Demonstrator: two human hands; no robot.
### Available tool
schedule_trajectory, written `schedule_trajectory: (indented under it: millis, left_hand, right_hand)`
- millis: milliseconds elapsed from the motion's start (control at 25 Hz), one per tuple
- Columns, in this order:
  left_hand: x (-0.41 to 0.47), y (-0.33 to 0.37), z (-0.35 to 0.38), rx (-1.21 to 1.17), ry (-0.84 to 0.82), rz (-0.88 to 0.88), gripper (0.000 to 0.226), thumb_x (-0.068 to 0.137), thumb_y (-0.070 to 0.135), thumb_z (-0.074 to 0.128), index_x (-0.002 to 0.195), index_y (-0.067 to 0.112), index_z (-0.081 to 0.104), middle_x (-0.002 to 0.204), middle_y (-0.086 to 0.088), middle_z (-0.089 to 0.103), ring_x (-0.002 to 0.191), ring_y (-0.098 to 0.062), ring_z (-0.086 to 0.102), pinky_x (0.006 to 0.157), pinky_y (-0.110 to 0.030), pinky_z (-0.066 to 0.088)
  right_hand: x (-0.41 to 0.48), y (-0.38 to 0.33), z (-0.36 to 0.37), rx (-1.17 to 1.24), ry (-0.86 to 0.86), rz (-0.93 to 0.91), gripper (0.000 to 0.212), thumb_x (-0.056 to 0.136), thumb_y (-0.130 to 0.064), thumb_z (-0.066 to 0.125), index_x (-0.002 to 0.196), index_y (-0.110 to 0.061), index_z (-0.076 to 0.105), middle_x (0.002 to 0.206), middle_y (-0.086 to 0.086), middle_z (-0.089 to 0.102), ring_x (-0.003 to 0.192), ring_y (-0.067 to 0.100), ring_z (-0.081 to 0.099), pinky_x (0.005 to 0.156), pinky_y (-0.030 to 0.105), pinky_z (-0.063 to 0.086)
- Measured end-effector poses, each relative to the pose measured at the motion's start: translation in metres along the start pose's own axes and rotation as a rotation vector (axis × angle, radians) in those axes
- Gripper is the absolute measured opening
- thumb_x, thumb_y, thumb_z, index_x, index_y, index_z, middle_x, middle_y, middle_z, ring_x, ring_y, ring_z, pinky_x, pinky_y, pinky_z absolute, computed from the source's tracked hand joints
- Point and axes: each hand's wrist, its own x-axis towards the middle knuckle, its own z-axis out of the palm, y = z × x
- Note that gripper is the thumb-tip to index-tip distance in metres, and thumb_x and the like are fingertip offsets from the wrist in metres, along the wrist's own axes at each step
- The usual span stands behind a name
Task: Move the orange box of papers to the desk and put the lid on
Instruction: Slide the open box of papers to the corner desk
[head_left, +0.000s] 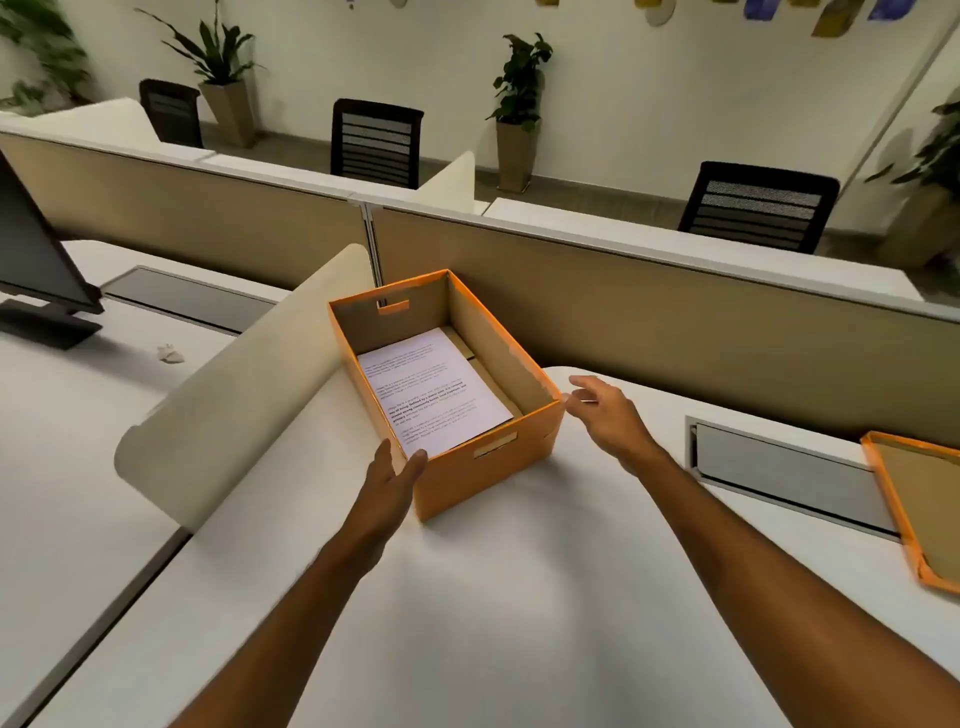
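The rectangular orange cardboard box (483, 467) sits open on the smooth white tabletop (519, 597), with printed papers (434, 389) inside. The left hand (392, 475) touches its near corner with spread fingers; the right hand (605, 410) is open just beside it. The flat lid (919, 509) lies well apart at right.

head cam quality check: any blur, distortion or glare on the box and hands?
Head view: wide-angle bend curves the partition tops; motion blur smears the right hand and frame edges, while the orange box and left hand stay fairly sharp; papers bright, their print only partly legible; soft arm shadows on the desk, no hard glare.
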Motion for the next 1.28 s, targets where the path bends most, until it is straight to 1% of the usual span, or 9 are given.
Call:
schedule_trajectory:
  millis: [120,240,360,440,600,720,880,1040,1280]
  left_hand:
    - [0.019,-0.005,0.003,-0.095,-0.018,0.037,0.053,0.098,0.041,0.046,0.147,0.028,0.031,0.153,-0.002,0.041,0.137,-0.024,0.042,0.111,-0.047,0.035]
    - [0.029,-0.008,0.002,-0.192,0.000,0.024,0.037,0.100,0.028,0.046,0.137,0.028,0.043,0.143,-0.004,0.053,0.130,-0.025,0.050,0.107,-0.044,0.041]
    - [0.037,-0.011,-0.004,-0.254,-0.008,-0.025,0.056,0.097,0.022,0.053,0.149,0.023,0.032,0.143,-0.009,0.053,0.135,-0.033,0.044,0.110,-0.050,0.038]
    - [0.040,-0.012,-0.007,-0.282,-0.002,-0.045,0.060,0.095,0.018,0.056,0.149,0.022,0.032,0.131,-0.008,0.062,0.126,-0.033,0.054,0.098,-0.043,0.046]
    - [0.040,-0.013,-0.010,-0.282,0.015,-0.040,0.056,0.094,0.010,0.057,0.146,0.019,0.038,0.112,-0.001,0.071,0.111,-0.034,0.063,0.075,-0.031,0.052]
    - [0.033,-0.014,-0.012,-0.272,-0.020,-0.016,0.055,0.092,0.008,0.059,0.143,0.018,0.042,0.112,-0.004,0.074,0.113,-0.037,0.064,0.078,-0.033,0.056]
    - [0.013,-0.013,-0.012,-0.227,-0.092,0.018,0.061,0.091,0.013,0.063,0.147,0.017,0.038,0.121,-0.005,0.070,0.110,-0.032,0.066,0.086,-0.039,0.056]
    - [-0.012,-0.012,-0.003,-0.205,-0.194,0.052,0.073,0.083,0.024,0.070,0.149,0.020,0.036,0.126,-0.001,0.067,0.111,-0.024,0.066,0.077,-0.030,0.059]
    - [-0.055,-0.018,0.021,-0.160,-0.301,0.079,0.094,0.063,0.026,0.082,0.146,0.023,0.039,0.129,-0.002,0.065,0.114,-0.021,0.066,0.083,-0.035,0.058]
  right_hand:
    - [0.020,0.004,0.009,0.047,-0.007,0.065,0.047,0.097,-0.032,0.057,0.140,-0.014,0.051,0.139,0.009,0.056,0.123,0.026,0.055,0.100,0.042,0.048]
    - [0.038,0.009,0.021,0.126,-0.059,0.151,0.044,0.098,-0.035,0.054,0.136,-0.016,0.054,0.137,0.007,0.057,0.121,0.027,0.054,0.093,0.043,0.049]
    - [0.049,0.016,0.030,0.218,-0.086,0.199,0.030,0.099,-0.038,0.049,0.118,-0.020,0.064,0.112,0.007,0.063,0.114,0.031,0.057,0.087,0.047,0.052]
    - [0.051,0.017,0.033,0.255,-0.084,0.219,0.028,0.100,-0.037,0.048,0.113,-0.019,0.065,0.105,0.012,0.061,0.111,0.034,0.057,0.087,0.048,0.053]
    - [0.047,0.015,0.032,0.292,-0.067,0.207,0.032,0.101,-0.032,0.047,0.121,-0.013,0.065,0.104,0.012,0.062,0.110,0.032,0.058,0.082,0.045,0.053]
    - [0.031,0.014,0.023,0.280,-0.051,0.192,0.033,0.101,-0.032,0.048,0.120,-0.012,0.066,0.093,0.008,0.058,0.103,0.031,0.057,0.083,0.049,0.055]
    - [-0.007,0.020,0.005,0.292,-0.017,0.189,0.035,0.101,-0.032,0.048,0.123,-0.011,0.064,0.101,0.011,0.062,0.104,0.031,0.059,0.080,0.046,0.056]
    - [-0.056,0.031,-0.018,0.359,0.065,0.180,0.031,0.101,-0.031,0.049,0.120,-0.014,0.065,0.096,0.003,0.064,0.102,0.029,0.060,0.073,0.040,0.055]
    - [-0.135,0.056,-0.051,0.416,0.197,0.205,0.030,0.099,-0.031,0.051,0.121,-0.016,0.066,0.107,0.006,0.064,0.106,0.030,0.060,0.081,0.048,0.056]
